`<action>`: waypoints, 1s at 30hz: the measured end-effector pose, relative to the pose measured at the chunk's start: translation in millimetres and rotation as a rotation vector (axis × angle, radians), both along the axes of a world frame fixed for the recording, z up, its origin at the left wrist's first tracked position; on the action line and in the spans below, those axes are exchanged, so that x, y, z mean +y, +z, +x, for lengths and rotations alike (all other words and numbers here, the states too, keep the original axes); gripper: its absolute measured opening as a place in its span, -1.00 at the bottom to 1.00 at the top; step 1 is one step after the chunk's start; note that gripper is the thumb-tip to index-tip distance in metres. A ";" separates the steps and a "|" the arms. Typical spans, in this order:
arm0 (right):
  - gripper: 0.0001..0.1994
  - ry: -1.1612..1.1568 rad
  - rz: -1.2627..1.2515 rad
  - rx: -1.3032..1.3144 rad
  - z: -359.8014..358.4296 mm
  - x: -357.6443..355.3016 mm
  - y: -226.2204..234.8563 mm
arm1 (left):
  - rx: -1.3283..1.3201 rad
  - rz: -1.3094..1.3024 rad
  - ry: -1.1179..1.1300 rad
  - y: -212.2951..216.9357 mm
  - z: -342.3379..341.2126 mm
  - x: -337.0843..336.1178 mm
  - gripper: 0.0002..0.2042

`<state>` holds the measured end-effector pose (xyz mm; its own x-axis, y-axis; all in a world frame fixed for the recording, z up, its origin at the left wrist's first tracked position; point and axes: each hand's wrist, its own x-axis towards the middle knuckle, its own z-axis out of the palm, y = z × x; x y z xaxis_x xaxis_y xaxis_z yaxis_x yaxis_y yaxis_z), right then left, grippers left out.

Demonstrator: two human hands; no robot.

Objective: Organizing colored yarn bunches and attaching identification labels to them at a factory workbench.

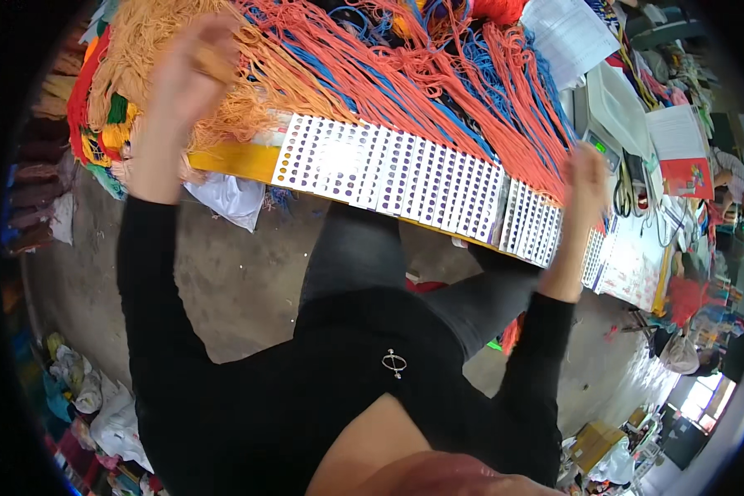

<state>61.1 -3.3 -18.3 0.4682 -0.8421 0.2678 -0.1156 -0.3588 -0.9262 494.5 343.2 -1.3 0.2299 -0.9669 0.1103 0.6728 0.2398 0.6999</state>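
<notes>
My left hand (192, 74) is at the far left, over a heap of tan-orange yarn (132, 62). Motion smears its fingers, so I cannot tell whether it holds any strands. At the right, my right hand (587, 180) hovers by the ends of the coral yarn strands (422, 103), its fingers blurred too. Long coral and blue strands (471, 62) stretch slantwise over the table between the hands. Along the near table edge runs a row of white cards (446, 186) with lines of round holes or dots, partly covered by yarn.
Beyond my right hand stand a scale (603, 149) with a pale tray (618, 103), scissors (624, 190) and a red-and-white booklet (682, 153). A paper sheet (566, 37) lies at the far right. A white bag (227, 198) hangs below the table's yellow edge (236, 161).
</notes>
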 end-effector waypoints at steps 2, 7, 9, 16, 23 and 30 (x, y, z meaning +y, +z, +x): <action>-0.85 0.253 0.036 -0.057 54.4 51.0 -27.7 | -0.021 0.388 0.156 -29.6 -85.1 -49.1 -0.65; -0.90 0.452 0.466 0.058 128.4 115.2 -109.1 | 0.066 0.851 -0.070 -81.9 -156.4 -79.5 -0.57; -0.87 0.443 0.475 0.107 140.6 120.0 -121.8 | 0.054 0.900 -0.085 -87.8 -158.3 -85.4 -0.58; -0.81 0.366 0.381 0.197 148.2 122.7 -133.3 | -0.010 0.892 -0.031 -92.8 -156.8 -101.1 -0.66; -0.76 0.302 0.249 0.364 148.6 123.6 -132.5 | 0.045 0.958 -0.089 -89.2 -159.4 -93.9 -0.66; -0.80 0.334 0.350 0.213 147.5 124.8 -133.6 | -0.676 0.788 0.087 -120.8 -173.0 -110.8 -0.88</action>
